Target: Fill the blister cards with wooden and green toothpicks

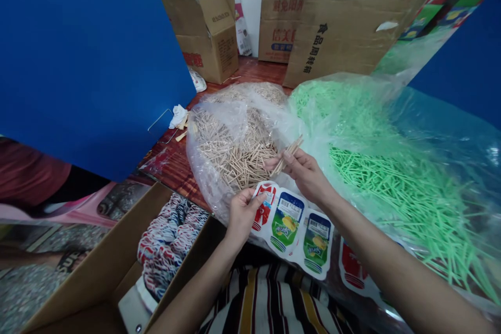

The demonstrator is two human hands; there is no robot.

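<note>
Between the thumb and fingers of my right hand (pixel 309 172) is a small bundle of thin tan sticks (pixel 287 155), held above an open clear plastic bag (pixel 203 167) full of loose tan sticks (pixel 246 159). My left hand (pixel 243 211) pinches the left end of a strip of joined soda-label pouches (pixel 287 222), one red and two green with Sprite print. The strip tilts down to the right, over my lap. Close to my right forearm lies a second bag with bright green sticks (pixel 371 182), and a red pouch (pixel 352 266) shows below that forearm.
At lower left, a cardboard box (pixel 97 255) holds stacked red, white and blue packets (pixel 170 240). More cardboard boxes (pixel 219 36) stand at the back. Blue panels (pixel 86 52) flank the table (pixel 174 162). Another person's arm (pixel 35 258) shows at far left.
</note>
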